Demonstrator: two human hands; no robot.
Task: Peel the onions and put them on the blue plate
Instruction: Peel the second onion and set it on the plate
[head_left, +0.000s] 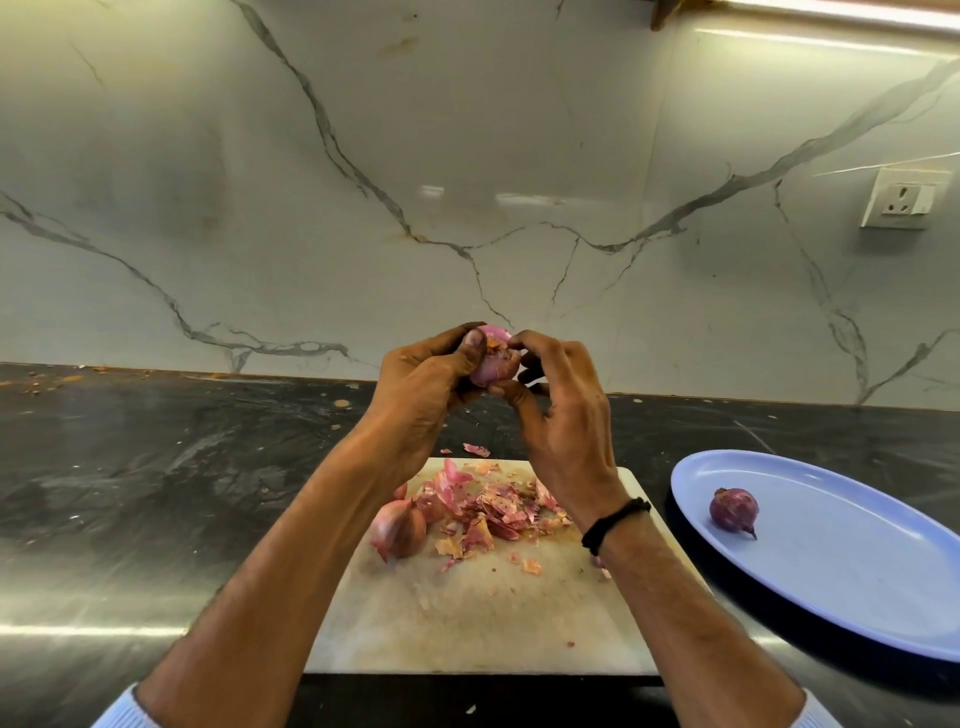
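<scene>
Both hands are up in the air over the far edge of the board (467, 623), working on one onion (493, 358). The left hand (426, 379) has a full grip on it: fingers curled round the back, thumb pressed on the front. The right hand (561, 410) has a pinch grip, with its forefinger and thumb closed on the onion's right side, where the skin looks torn and flaky. The rest of the onion shows smooth pinkish skin. There's a black band (615, 522) on the right wrist.

The board sits at the near edge of the dark bench (156, 493), about mid-way along. A heap of peels (498, 506) covers the board's far half, and a couple of scraps have spilled onto the bench just past its far edge. A second onion (397, 527), skin on, lies at the board's left edge and touches the heap.

The blue plate (857, 597) is just beside the board's right edge and runs out of view on the right. One peeled onion (733, 511) sits on its left part, well apart from the one being held.

Behind it all is a marble wall with a socket (898, 200) at the far right.
</scene>
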